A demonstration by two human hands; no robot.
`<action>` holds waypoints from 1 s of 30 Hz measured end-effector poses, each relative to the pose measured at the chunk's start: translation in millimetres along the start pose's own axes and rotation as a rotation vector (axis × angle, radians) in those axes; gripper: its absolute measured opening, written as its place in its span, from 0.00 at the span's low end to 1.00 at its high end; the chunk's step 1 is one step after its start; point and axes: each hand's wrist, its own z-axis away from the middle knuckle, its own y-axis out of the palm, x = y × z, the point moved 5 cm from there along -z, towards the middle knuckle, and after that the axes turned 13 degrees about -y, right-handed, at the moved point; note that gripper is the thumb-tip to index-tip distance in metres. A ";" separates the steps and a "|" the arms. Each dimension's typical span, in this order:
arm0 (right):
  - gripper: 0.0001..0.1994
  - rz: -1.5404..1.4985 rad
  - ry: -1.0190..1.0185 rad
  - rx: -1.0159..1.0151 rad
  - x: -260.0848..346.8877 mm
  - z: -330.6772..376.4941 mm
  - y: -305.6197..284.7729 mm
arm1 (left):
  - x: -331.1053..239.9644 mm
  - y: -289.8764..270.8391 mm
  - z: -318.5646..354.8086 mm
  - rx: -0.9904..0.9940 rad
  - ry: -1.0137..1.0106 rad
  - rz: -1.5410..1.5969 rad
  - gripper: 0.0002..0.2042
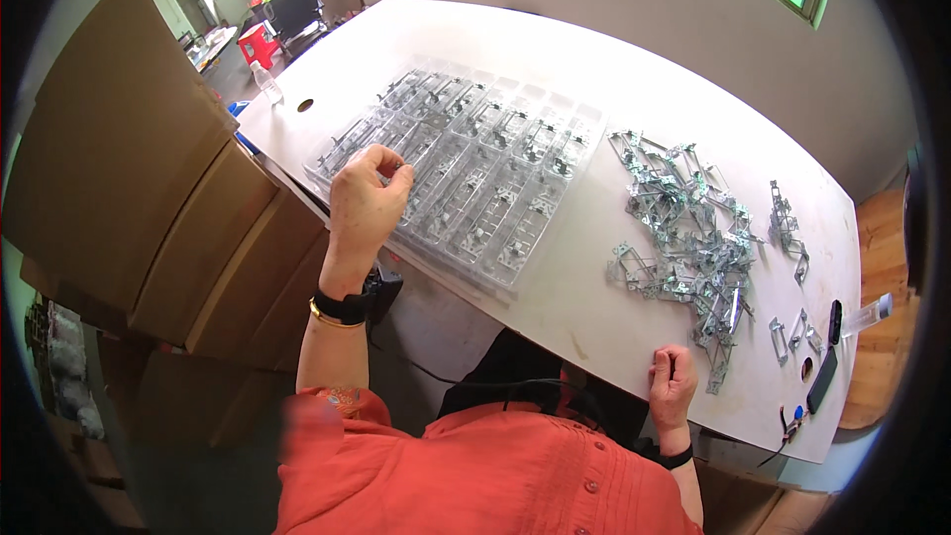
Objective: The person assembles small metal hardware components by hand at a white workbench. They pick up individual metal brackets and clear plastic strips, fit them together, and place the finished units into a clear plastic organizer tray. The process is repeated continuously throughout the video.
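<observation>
My left hand [371, 200] is over the near left part of a clear plastic tray [474, 282], its thumb and fingertips pinched together. Whatever the pinch holds, if anything, is too small to make out. The tray's compartments hold small metal bracket assemblies [482, 200] with thin rods, laid in rows. Down at the table's front edge, my right hand [674, 384] is curled into a loose fist, with nothing showing in it. Just beyond it spreads a tangled heap of similar metal bracket assemblies [684, 223].
On the white table [570, 332], a smaller cluster of metal parts [786, 223] and several loose pieces lie far right. Nearby are a dark phone-like object [822, 381] and a clear bottle [867, 317]. Another bottle [265, 82] stands back left. Cardboard boxes [129, 109] flank the left side.
</observation>
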 end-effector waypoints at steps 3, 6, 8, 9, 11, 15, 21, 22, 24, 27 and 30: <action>0.10 0.010 0.018 -0.010 2.9 0.2 0.1 | -1.2 16.1 -5.2 0.024 0.027 -0.072 0.09; 0.10 0.039 0.010 -0.007 1.2 2.3 -0.2 | -1.1 27.0 -7.4 0.073 0.028 -0.089 0.09; 0.10 0.049 0.002 -0.002 0.7 1.5 -0.2 | 2.2 31.3 -9.8 0.066 0.035 -0.090 0.09; 0.10 0.047 0.005 -0.002 1.7 1.5 -0.2 | 4.4 33.9 -10.6 0.064 0.038 -0.089 0.09; 0.10 0.041 0.011 -0.003 3.7 1.1 0.0 | 6.8 38.1 -12.8 0.067 0.032 -0.107 0.09; 0.10 0.021 0.011 -0.010 6.3 -0.1 -0.4 | 13.7 46.5 -16.8 0.083 0.023 -0.126 0.09; 0.10 0.011 -0.004 -0.020 7.0 -0.9 0.3 | 18.8 55.4 -20.9 0.107 -0.024 -0.194 0.12; 0.10 0.010 -0.002 -0.019 7.7 -1.2 0.1 | 18.0 56.7 -20.8 0.113 -0.024 -0.207 0.12; 0.10 0.017 -0.006 -0.019 8.8 -1.8 -0.5 | 15.8 58.7 -20.9 0.124 -0.025 -0.231 0.12; 0.10 0.018 -0.006 -0.015 5.9 -0.3 -0.2 | 15.2 60.2 -21.2 0.114 -0.001 -0.295 0.12; 0.10 0.010 0.006 -0.013 9.8 -2.2 -0.7 | 13.5 57.7 -19.2 0.101 0.012 -0.354 0.12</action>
